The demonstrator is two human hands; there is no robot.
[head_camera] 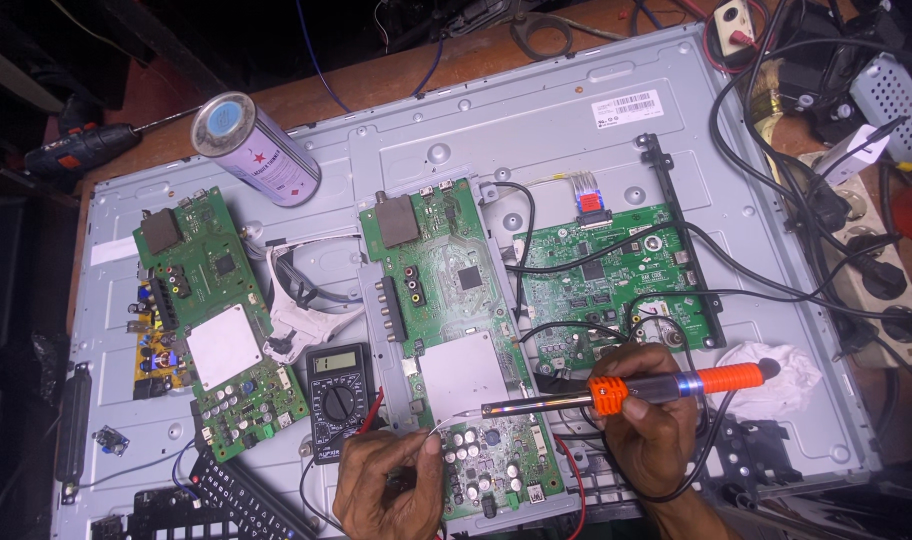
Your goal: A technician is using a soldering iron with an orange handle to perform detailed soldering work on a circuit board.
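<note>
My right hand (648, 432) grips an orange-handled soldering iron (626, 391), held level with its tip pointing left over the lower part of the middle green circuit board (454, 310). Beside that board's lower left corner, my left hand (388, 487) pinches a thin strand of solder wire (452, 420) whose free end reaches up to the iron's tip (486, 410). Iron tip and wire end meet just above a cluster of silver capacitors (473, 450) on the board.
The boards lie on the grey metal back of a flat panel (536, 130). A black multimeter (342, 398) sits left of my left hand; another green board (216, 320) lies further left, a third (611, 280) to the right. A spray can (256, 150), power strip (886, 290), white cloth (776, 375) and remote (241, 500) are around.
</note>
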